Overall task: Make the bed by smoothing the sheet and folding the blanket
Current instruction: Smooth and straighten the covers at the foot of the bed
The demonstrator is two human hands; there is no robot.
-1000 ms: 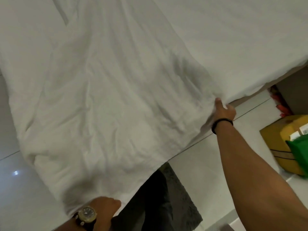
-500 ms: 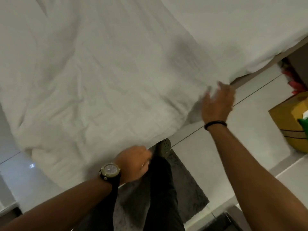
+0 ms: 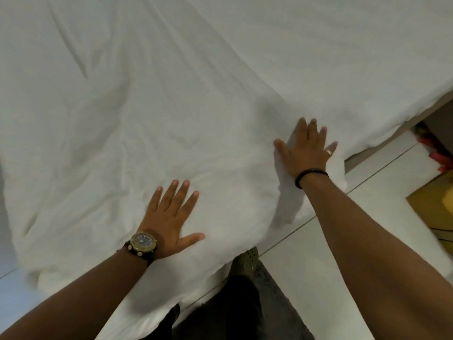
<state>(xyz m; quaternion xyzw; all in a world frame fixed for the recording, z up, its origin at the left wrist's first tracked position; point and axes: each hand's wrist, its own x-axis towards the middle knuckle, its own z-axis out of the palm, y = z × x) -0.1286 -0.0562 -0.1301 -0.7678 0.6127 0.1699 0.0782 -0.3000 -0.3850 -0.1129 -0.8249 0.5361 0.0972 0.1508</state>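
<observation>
The white blanket (image 3: 152,114) is spread over the bed, its near edge hanging off toward the floor (image 3: 382,192). Both the left hand (image 3: 169,222) and right hand (image 3: 306,153) lie flat on it, fingers splayed, gripping nothing. Best bet is probably pushing the creases outward with even palm pressure, so nothing bunches at the corner.
</observation>
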